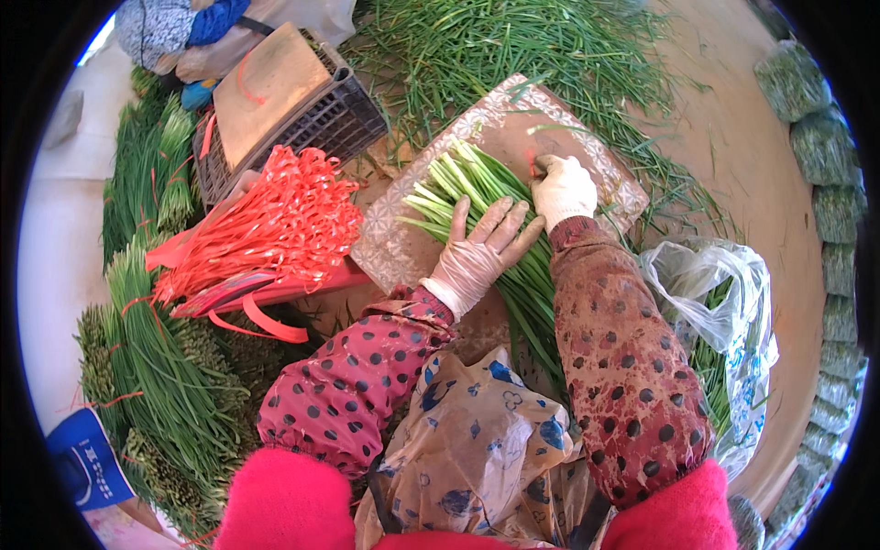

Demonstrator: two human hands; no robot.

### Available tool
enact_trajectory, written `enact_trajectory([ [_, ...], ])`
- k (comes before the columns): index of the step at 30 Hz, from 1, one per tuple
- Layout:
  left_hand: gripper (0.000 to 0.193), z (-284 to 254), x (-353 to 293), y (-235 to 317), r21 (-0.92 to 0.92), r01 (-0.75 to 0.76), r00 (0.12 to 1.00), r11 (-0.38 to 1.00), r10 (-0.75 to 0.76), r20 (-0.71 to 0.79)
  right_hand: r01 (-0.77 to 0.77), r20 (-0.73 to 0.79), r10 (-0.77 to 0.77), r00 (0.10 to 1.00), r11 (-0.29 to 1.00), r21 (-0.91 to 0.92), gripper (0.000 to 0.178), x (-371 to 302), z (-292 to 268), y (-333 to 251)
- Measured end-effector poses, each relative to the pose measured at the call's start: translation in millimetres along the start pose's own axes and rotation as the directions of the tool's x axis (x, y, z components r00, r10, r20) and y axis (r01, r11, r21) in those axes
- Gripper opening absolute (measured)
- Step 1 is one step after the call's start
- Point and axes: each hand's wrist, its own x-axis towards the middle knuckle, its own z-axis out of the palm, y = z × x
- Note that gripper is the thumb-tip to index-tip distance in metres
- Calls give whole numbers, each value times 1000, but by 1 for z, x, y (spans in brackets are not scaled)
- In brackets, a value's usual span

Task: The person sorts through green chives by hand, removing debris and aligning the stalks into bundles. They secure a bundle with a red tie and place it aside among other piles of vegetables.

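A bunch of garlic chives (pixel 486 188) lies on a patterned board (pixel 390 234), its pale cut ends pointing away from me and the green leaves running back toward my lap. My left hand (pixel 481 247), in a thin pale glove, rests flat across the stalks with its fingers spread. On the bunch's right side is my right hand (pixel 564 191), in a white knit glove, its fingers curled. A small red bit shows by its fingertips; what they hold is hidden. Dotted sleeve covers reach up both forearms.
Left of the board sits a heap of red ties (pixel 266 229), with a dark plastic crate (pixel 353 115) behind it. Tied bundles of chives (pixel 174 339) stack at the left. Loose chives (pixel 513 46) spread beyond. A clear plastic bag (pixel 724 293) lies right; bagged greens (pixel 820 151) line the edge.
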Motion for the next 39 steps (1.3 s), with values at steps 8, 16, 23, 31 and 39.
enact_trajectory([
  [8,62,1,4,1,17,-19,1000,1000,19,19,-158,179,52,983,741,653,33,-9,-15,22],
  [16,57,3,4,-3,85,-11,996,996,4,84,-189,72,225,972,558,808,27,-69,-8,-16],
  [23,99,-60,11,-44,-608,12,923,794,226,312,38,-205,140,969,733,679,19,-74,14,-13],
  [31,36,-62,-116,-38,-437,376,923,817,-373,96,12,-241,140,960,843,538,23,-71,7,-10],
  [39,34,-43,-162,-2,-342,906,182,-248,-502,845,-25,-179,143,974,843,537,24,-72,8,-13],
])
